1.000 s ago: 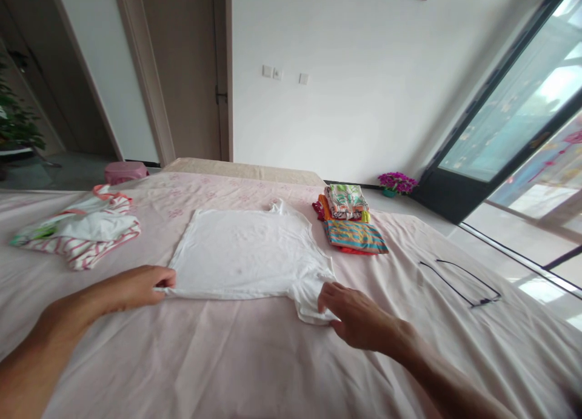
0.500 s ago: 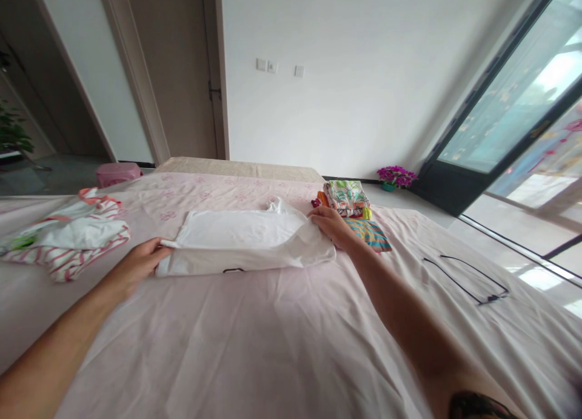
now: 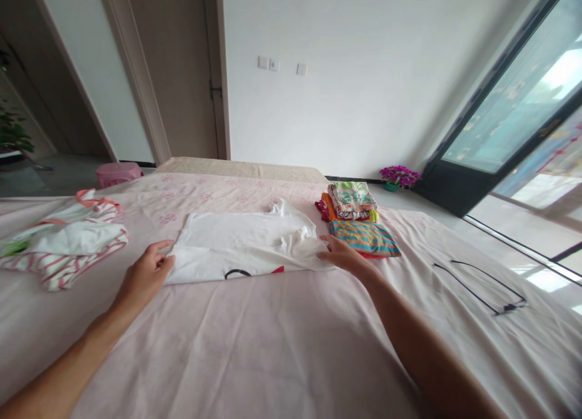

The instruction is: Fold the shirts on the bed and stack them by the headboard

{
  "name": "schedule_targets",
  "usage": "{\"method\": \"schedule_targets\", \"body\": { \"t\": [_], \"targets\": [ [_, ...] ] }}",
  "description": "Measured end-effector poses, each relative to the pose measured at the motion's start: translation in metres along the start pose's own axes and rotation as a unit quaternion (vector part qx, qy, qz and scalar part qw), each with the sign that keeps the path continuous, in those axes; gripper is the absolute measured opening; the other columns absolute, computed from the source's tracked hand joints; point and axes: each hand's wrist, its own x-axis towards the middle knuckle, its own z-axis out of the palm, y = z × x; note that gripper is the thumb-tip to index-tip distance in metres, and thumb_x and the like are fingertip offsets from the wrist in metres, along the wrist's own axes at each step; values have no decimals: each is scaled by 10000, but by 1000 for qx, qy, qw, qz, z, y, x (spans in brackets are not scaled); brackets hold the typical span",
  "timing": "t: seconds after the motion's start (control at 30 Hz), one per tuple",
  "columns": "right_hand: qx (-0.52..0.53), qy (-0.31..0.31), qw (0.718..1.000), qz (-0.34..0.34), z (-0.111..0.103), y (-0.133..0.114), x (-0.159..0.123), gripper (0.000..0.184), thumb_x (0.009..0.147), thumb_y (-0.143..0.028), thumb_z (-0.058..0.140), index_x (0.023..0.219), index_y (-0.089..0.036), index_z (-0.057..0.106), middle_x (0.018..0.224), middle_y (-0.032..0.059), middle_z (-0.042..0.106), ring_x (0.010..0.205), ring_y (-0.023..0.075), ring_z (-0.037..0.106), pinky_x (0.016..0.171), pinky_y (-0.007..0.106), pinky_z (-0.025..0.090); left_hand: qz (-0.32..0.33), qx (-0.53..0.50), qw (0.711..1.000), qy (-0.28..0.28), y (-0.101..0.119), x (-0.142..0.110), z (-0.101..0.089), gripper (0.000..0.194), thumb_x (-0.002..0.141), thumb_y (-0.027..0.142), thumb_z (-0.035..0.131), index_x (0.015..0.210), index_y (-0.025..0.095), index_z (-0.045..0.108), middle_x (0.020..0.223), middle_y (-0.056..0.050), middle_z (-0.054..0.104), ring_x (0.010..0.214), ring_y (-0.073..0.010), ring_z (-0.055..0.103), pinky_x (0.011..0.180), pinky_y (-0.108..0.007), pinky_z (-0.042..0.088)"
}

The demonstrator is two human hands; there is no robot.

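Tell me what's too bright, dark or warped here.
Head view: glare through the glass door and on the floor beside it; the wooden door leans, likely from lens distortion; folds on the white shirt look pale; the plant is dim.

Two hands, a left hand and a right hand, are showing; one shirt is lying flat; one heap and one stack of clothes are resting, their pieces overlapping too much for counting; one pair of glasses is lying; one stool is standing; two plants, one flowering, one leafy, are showing; three wall plates are showing.
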Motion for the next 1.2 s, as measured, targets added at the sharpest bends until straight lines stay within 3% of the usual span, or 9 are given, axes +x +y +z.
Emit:
{"method": "schedule_targets", "body": {
  "t": [0.1, 0.2, 0.47, 0.63, 0.77, 0.87, 1.0, 1.1, 1.2],
  "targets": [
    [-22, 92, 995, -33, 4, 0, 0, 538, 853, -256, 541, 1381, -169, 490, 1001, 57, 666, 868, 179, 615, 776, 263, 460, -10, -30, 997, 70, 9, -5, 0, 529, 943, 458, 339, 1394, 184, 372, 985, -55, 692, 835, -206, 637, 747, -278, 442],
    [-46, 165, 984, -49, 5, -6, 1, 491, 909, -266, 460, 1394, -192, 471, 1050, 64, 667, 919, 188, 613, 807, 268, 442, -22, -4, 998, 61, 16, -10, -4, 495, 955, 420, 302, 1394, 200, 365, 969, -56, 675, 802, -210, 627, 726, -286, 422],
    [-173, 84, 981, -23, 8, 0, -7, 456, 888, -260, 519, 1339, -191, 525, 1008, 63, 696, 924, 204, 626, 746, 261, 392, -45, 101, 994, 8, 12, -17, -7, 474, 950, 360, 260, 1384, 223, 392, 1061, -119, 691, 896, -291, 673, 720, -331, 433],
    [-209, 76, 975, -16, 5, 1, -11, 490, 868, -226, 528, 1357, -193, 507, 1045, 71, 694, 953, 205, 628, 741, 263, 386, -19, 150, 988, 33, 13, -18, 0, 489, 929, 277, 298, 1401, 207, 405, 1224, -142, 649, 957, -289, 668, 750, -359, 464],
    [-278, 104, 955, 5, 5, -10, -18, 484, 895, -222, 495, 1379, -228, 484, 1152, 84, 667, 998, 227, 627, 713, 282, 390, 56, 228, 962, 140, 15, -23, 4, 459, 916, 230, 364, 1359, 186, 479, 1312, -145, 580, 986, -284, 647, 810, -411, 483],
    [-315, 149, 937, -14, 7, -21, -24, 433, 925, -227, 465, 1357, -236, 500, 1204, 92, 640, 1023, 233, 613, 740, 299, 400, 191, 198, 939, 207, 17, -27, 7, 393, 922, 192, 394, 1285, 191, 545, 1299, -116, 589, 1117, -266, 598, 967, -428, 454],
    [-323, 188, 926, -55, 15, -34, -30, 376, 947, -261, 473, 1314, -221, 545, 1159, 96, 643, 1076, 247, 567, 845, 326, 401, 353, 111, 919, 134, 23, -29, 16, 312, 940, 267, 469, 1218, 237, 607, 1212, -56, 649, 1161, -198, 582, 1053, -352, 436],
    [-288, 187, 930, -134, 22, -38, -34, 363, 956, -244, 468, 1304, -225, 567, 1136, 85, 645, 1079, 229, 549, 918, 322, 380, 391, 108, 913, 39, 26, -29, 24, 393, 936, 358, 513, 1322, 303, 567, 1325, -20, 613, 1233, -191, 553, 1070, -345, 439],
    [-241, 133, 944, -184, 29, -35, -33, 299, 965, -231, 454, 1204, -240, 633, 1096, 59, 650, 1039, 183, 565, 908, 271, 385, 388, 115, 914, -8, 23, -27, 29, 413, 939, 397, 504, 1347, 351, 555, 1418, 5, 558, 1320, -199, 492, 1117, -376, 406]
  ]
}}
